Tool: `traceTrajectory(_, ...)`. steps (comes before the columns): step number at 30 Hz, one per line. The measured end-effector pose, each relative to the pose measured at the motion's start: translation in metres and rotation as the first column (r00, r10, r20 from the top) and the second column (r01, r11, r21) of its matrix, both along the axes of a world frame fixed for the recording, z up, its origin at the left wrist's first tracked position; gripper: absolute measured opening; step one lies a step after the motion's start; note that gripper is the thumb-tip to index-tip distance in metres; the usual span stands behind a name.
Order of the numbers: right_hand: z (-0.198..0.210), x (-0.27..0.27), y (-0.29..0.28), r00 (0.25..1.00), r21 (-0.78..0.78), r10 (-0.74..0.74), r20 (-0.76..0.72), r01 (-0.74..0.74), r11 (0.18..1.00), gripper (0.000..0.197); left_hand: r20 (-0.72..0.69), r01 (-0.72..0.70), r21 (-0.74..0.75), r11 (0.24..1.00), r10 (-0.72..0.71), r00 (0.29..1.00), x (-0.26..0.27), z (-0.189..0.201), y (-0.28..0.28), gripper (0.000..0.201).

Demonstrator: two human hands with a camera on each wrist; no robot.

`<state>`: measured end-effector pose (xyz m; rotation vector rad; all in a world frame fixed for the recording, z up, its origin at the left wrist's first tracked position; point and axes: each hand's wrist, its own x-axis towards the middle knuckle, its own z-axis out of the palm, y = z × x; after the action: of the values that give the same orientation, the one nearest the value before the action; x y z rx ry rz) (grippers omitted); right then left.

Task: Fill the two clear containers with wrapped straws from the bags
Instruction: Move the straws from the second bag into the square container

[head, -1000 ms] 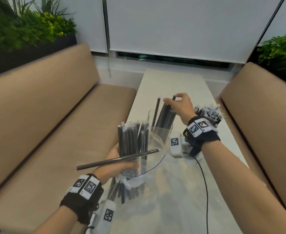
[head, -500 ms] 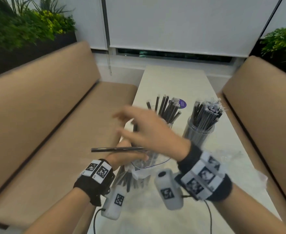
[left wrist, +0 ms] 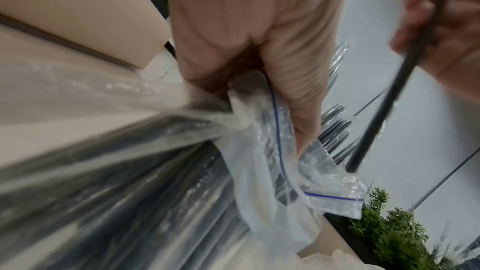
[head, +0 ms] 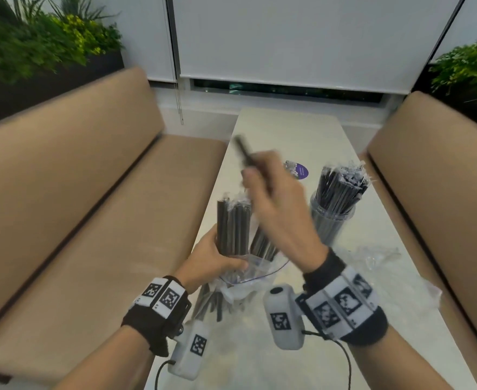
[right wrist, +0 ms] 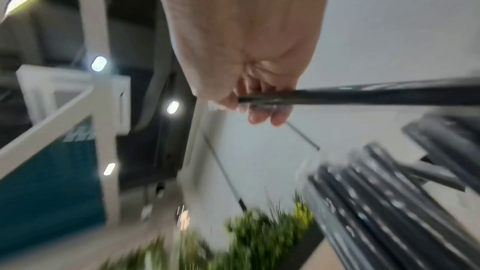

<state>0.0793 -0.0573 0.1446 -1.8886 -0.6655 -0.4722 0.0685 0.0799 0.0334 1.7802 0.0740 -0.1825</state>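
My left hand (head: 217, 260) grips a clear zip bag (left wrist: 262, 171) by its mouth, and a bundle of black wrapped straws (head: 233, 223) stands upright out of it. Above and just right of the bundle, my right hand (head: 262, 178) pinches one black straw (right wrist: 363, 93) that points up and to the left; it is blurred. A clear container (head: 331, 220) at the right is packed with straws. The other container is mostly hidden behind my right hand; some of its straws (head: 262, 244) show under the hand.
The long pale table (head: 302, 128) runs away from me between two tan benches (head: 91, 192). A crumpled clear bag (head: 372, 257) lies at the right. A purple round sticker (head: 301, 170) sits beyond the containers. Planters stand in both far corners.
My right hand came back from the hidden container, took the single straw that my left hand held across the bag, and lifted it. My left hand still holds the bag.
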Motion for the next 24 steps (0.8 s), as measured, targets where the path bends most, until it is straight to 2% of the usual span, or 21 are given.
traceTrajectory(1, 0.006, 0.004, -0.013, 0.997, 0.195, -0.045, -0.062, 0.056, 0.979, 0.009, 0.015, -0.017, -0.012, 1.0, 0.017, 1.0, -0.001, -0.002, 0.001, 0.057)
traceTrajectory(3, 0.006, 0.014, -0.036, 0.985, 0.499, -0.089, -0.15, 0.153, 0.853, 0.01, 0.048, -0.085, -0.05, 0.995, 0.087, 0.995, -0.003, -0.003, 0.004, 0.056)
traceTrajectory(5, -0.009, 0.023, -0.05, 0.966, 0.586, -0.104, -0.237, 0.227, 0.778, 0.009, 0.06, -0.129, -0.09, 0.988, 0.134, 0.989, -0.003, -0.006, 0.006, 0.051)
traceTrajectory(7, -0.031, 0.027, -0.054, 0.933, 0.536, -0.093, -0.348, 0.28, 0.796, 0.009, 0.066, -0.152, -0.095, 0.984, 0.159, 0.985, -0.002, -0.006, 0.005, 0.052)
traceTrajectory(10, -0.057, 0.023, -0.047, 0.865, 0.317, -0.084, -0.494, 0.269, 0.909, 0.023, 0.096, -0.135, -0.122, 0.983, 0.147, 0.984, -0.003, -0.003, -0.002, 0.055)
traceTrajectory(13, -0.07, 0.017, -0.037, 0.846, 0.136, -0.039, -0.532, 0.13, 0.982, 0.048, 0.135, -0.1, -0.157, 0.983, 0.122, 0.983, -0.005, 0.006, -0.011, 0.056)
traceTrajectory(15, -0.073, 0.016, -0.032, 0.847, 0.082, 0.021, -0.531, 0.027, 0.996, 0.055, 0.164, -0.073, -0.156, 0.985, 0.099, 0.982, -0.004, 0.008, -0.014, 0.058)
traceTrajectory(20, -0.075, 0.021, -0.028, 0.842, 0.222, 0.134, -0.523, -0.017, 0.975, 0.037, 0.164, -0.054, -0.141, 0.989, 0.077, 0.983, -0.006, 0.008, -0.011, 0.064)
traceTrajectory(24, -0.075, 0.025, -0.031, 0.866, 0.232, 0.125, -0.484, -0.011, 0.973, 0.033, 0.156, -0.048, -0.149, 0.988, 0.071, 0.985, -0.006, 0.008, -0.006, 0.066)
